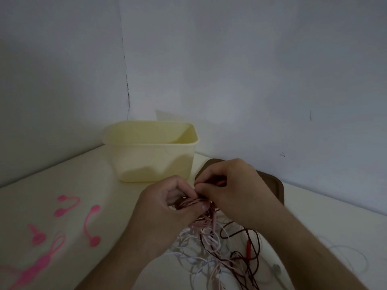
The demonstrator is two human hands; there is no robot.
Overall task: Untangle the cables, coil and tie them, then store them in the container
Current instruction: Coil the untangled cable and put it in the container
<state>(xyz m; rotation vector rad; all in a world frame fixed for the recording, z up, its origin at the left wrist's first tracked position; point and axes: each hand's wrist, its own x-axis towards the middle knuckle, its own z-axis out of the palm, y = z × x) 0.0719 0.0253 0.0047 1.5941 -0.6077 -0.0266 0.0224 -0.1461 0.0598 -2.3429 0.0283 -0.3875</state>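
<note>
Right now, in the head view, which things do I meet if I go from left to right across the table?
Pink ties → yellow container → left hand → right hand, both gripping the cable tangle → brown lid behind the right hand.

A single head-worn wide-angle view looks forward and down, close over the table [69,176], facing a wall corner [125,80]; both forearms enter from the bottom edge.
</note>
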